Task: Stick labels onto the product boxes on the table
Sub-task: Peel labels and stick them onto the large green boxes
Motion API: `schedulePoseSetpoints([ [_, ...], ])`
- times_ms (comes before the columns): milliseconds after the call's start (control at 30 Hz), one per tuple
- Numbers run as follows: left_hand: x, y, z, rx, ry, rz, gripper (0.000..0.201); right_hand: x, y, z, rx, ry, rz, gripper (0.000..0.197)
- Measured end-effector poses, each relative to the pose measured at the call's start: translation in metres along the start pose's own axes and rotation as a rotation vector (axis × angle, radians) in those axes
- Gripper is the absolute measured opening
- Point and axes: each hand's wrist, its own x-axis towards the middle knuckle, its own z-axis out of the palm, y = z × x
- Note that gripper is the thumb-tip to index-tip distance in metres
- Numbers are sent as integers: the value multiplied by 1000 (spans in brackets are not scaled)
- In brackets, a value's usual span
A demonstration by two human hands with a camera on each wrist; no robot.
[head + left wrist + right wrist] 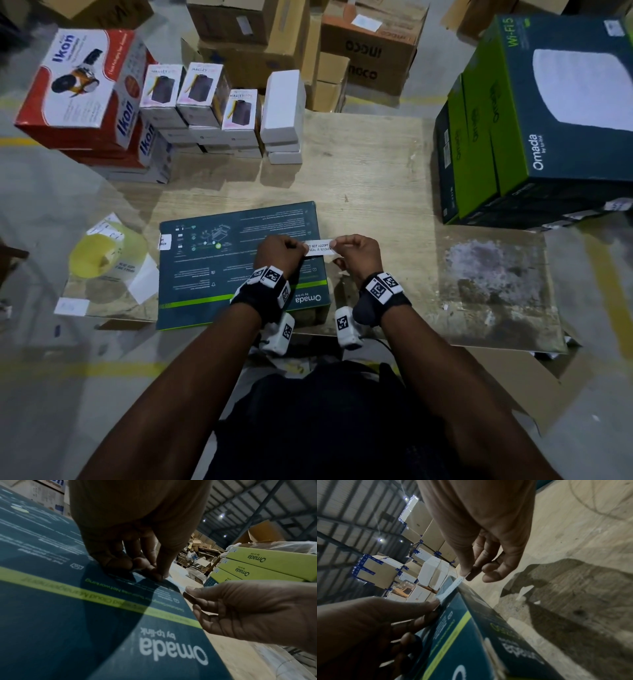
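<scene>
White label point(318, 247) pinched at both ends by fingers point(464, 572), over Omada box point(219, 260).

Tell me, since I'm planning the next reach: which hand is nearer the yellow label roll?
Left. The left hand pinches the label over the flat box, closer to the roll at the table's left edge; the right hand sits farther right.

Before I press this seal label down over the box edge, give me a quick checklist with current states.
1. Both ends of white seal label pinched, left hand, right hand: ok.
2. Label spans right edge of flat dark teal Omada box: ok.
3. Label taut, unwrinkled: ok.
4. Box lying flat on wooden table: ok.
5. Adhesive side facing down: cannot tell.
</scene>
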Motion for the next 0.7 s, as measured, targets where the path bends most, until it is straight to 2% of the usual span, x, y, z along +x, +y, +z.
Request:
schedulePoseSetpoints([
  [100, 1, 0, 0, -11, -16, -12, 17, 1, -1, -2, 2, 1, -18, 9],
  [300, 1, 2, 2, 35, 9, -2, 15, 1, 1, -4, -2, -5, -45, 27],
  [500, -3, 3, 5, 107, 38, 25, 19, 3, 4, 0, -4, -3, -71, 25],
  [700, 0, 4, 2, 121, 4, 20, 20, 3, 7, 2, 5, 29, -77, 22],
])
